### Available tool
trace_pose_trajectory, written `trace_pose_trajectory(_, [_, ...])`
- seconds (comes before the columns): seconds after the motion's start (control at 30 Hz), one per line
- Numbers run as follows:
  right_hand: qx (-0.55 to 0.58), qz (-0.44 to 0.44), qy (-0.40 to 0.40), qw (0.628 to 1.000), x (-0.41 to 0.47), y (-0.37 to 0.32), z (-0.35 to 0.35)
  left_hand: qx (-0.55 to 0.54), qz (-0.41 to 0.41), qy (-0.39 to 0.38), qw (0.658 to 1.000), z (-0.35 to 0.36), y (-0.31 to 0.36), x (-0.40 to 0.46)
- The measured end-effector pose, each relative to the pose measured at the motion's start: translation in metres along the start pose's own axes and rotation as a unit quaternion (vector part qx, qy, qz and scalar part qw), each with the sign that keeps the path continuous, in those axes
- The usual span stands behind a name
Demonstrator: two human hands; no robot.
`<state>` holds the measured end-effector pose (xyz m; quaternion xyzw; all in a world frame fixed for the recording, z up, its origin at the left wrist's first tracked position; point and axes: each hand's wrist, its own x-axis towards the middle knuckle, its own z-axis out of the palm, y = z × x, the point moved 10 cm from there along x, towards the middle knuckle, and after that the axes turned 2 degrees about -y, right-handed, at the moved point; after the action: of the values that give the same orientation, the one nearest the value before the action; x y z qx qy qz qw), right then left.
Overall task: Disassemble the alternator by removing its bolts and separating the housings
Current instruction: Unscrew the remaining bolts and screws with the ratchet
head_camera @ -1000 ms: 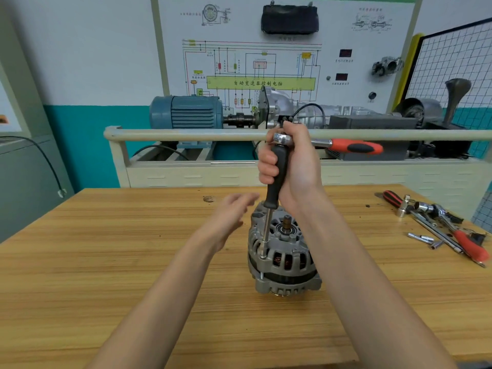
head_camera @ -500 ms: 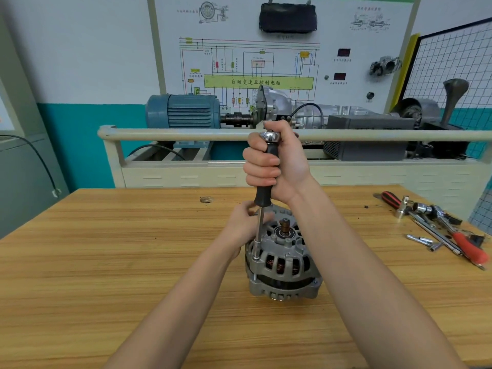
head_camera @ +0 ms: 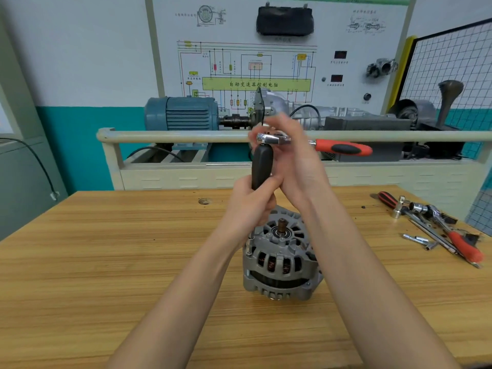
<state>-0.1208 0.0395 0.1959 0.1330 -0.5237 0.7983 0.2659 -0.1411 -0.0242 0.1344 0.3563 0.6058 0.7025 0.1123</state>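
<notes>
A grey alternator [head_camera: 279,265] stands upright on the wooden table [head_camera: 106,262], shaft end up. A socket driver with a black handle [head_camera: 262,166] stands upright, its socket tip [head_camera: 249,250] on a bolt at the alternator's left rim. My left hand [head_camera: 250,206] grips the lower part of that black handle. A ratchet with a red grip [head_camera: 343,147] sits on top of the driver and points right. My right hand [head_camera: 300,171] is wrapped round the ratchet close to its chrome head [head_camera: 271,139]; its fingers are blurred.
Loose tools [head_camera: 431,227] lie at the table's right edge: a ratchet, extension bars, a red-handled screwdriver and small sockets [head_camera: 418,239]. Behind the table a pale rail [head_camera: 173,135] fronts a training bench with a blue motor [head_camera: 181,113].
My left hand rose from the alternator's side to grip the driver's black handle. My right hand left that handle and took the ratchet, whose red grip now points right again.
</notes>
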Motion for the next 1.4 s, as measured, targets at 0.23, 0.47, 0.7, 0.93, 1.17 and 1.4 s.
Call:
trace_pose_trajectory(0.23, [0.103,-0.230,0.011,0.968,-0.037,-0.056,-0.004,-0.028,0.012,0.087,0.996,-0.020,-0.001,0.000])
trace_pose_trajectory(0.47, [-0.026,-0.371,-0.076,0.925,-0.059,-0.075,0.037,-0.007,0.034,0.127,0.991,-0.027,0.001,-0.004])
trace_pose_trajectory(0.7, [0.389,-0.112,0.027,0.914,-0.012,-0.035,-0.017,-0.019,-0.002,-0.026,0.999,-0.011,0.001,-0.001])
trace_pose_trajectory(0.93, [0.480,0.006,0.067,0.875,0.017,-0.003,-0.025,-0.068,0.015,-0.091,0.993,0.005,0.025,0.012])
trace_pose_trajectory(1.17, [0.503,0.102,-0.028,0.858,0.047,0.028,-0.006,-0.066,-0.008,-0.038,0.997,0.004,0.018,0.013])
trace_pose_trajectory(1.4, [0.481,0.065,-0.091,0.870,0.048,0.027,-0.004,-0.066,-0.007,0.007,0.998,-0.006,0.013,0.017])
